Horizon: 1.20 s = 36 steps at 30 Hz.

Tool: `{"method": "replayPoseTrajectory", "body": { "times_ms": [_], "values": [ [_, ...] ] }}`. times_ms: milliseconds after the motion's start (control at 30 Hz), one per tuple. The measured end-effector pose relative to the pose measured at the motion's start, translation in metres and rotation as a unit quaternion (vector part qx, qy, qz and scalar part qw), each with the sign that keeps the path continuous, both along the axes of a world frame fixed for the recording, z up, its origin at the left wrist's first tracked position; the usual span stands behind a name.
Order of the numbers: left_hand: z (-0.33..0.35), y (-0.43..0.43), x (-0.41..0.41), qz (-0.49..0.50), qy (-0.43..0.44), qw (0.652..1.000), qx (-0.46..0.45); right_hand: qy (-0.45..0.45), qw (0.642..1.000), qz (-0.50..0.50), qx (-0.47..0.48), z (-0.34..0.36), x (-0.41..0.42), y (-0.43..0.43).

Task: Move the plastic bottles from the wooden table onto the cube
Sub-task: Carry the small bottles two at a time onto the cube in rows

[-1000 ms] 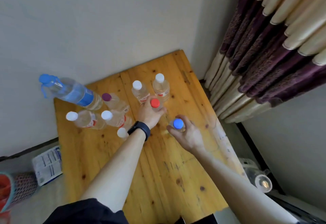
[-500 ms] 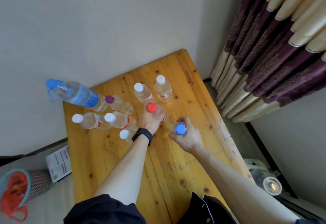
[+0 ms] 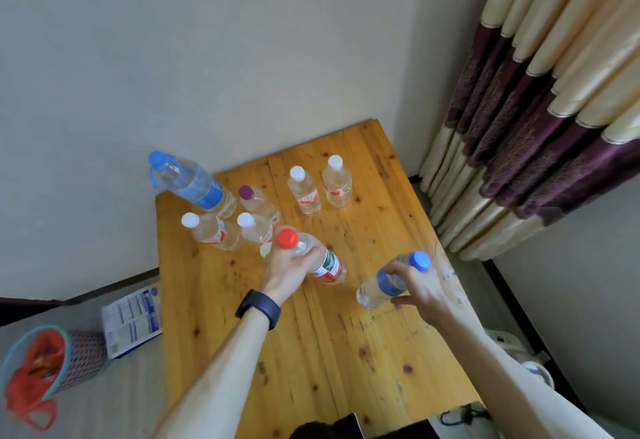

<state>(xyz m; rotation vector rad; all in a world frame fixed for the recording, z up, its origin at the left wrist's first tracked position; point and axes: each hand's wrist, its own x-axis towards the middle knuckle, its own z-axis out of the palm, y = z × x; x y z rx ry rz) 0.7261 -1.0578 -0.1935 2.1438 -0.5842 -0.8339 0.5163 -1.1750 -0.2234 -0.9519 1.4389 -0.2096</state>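
My left hand (image 3: 289, 267) grips a red-capped bottle (image 3: 323, 262) by its neck, lifted and tilted above the wooden table (image 3: 346, 352). My right hand (image 3: 420, 286) holds a blue-capped bottle (image 3: 384, 284) near its top, also raised and tilted. Still standing at the table's far end are a large blue-labelled bottle (image 3: 194, 184), a purple-capped bottle (image 3: 256, 199), and several white-capped ones, including two at the back (image 3: 304, 191) (image 3: 336, 182) and two at the left (image 3: 211, 231) (image 3: 254, 227). Another white cap (image 3: 266, 249) peeks out behind my left hand. No cube is in view.
Walls close off the table's far side. Cream and purple curtains (image 3: 540, 120) hang to the right. On the floor at the left lie a printed box (image 3: 133, 321) and a mesh bin with a red bag (image 3: 45, 366). A white appliance (image 3: 519, 355) sits at the lower right.
Both hands have lifted their bottles off the table and tilted them; the right hand has drawn toward the table's right edge.
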Motion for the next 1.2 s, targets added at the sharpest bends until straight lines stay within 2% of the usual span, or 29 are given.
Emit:
{"method": "replayPoseTrajectory", "body": {
  "times_ms": [167,367,567,733,833,967,1067,1200],
  "values": [
    [0.021,0.018,-0.003,-0.040,-0.008,0.998,-0.043,-0.051,0.998,-0.029,-0.009,0.034,-0.027,0.030],
    [0.035,0.040,-0.012,-0.101,-0.027,0.990,-0.096,-0.068,0.994,-0.031,-0.079,0.074,-0.054,0.078],
    [0.044,0.055,-0.033,-0.157,0.002,0.979,-0.130,-0.058,0.980,-0.113,-0.152,0.105,-0.083,0.138],
    [0.056,0.072,-0.071,-0.283,-0.046,0.952,-0.107,-0.035,0.962,-0.187,-0.195,0.120,-0.120,0.198],
    [0.063,0.079,-0.106,-0.372,-0.041,0.922,-0.096,-0.001,0.948,-0.232,-0.220,0.122,-0.151,0.239],
    [0.076,0.093,-0.178,-0.492,-0.059,0.864,-0.089,0.049,0.918,-0.310,-0.241,0.124,-0.203,0.306],
    [0.088,0.115,-0.248,-0.581,-0.066,0.807,-0.087,0.072,0.889,-0.378,-0.247,0.126,-0.247,0.369],
    [0.099,0.165,-0.352,-0.680,-0.069,0.723,-0.100,0.110,0.834,-0.470,-0.268,0.129,-0.307,0.472]
  ]
}}
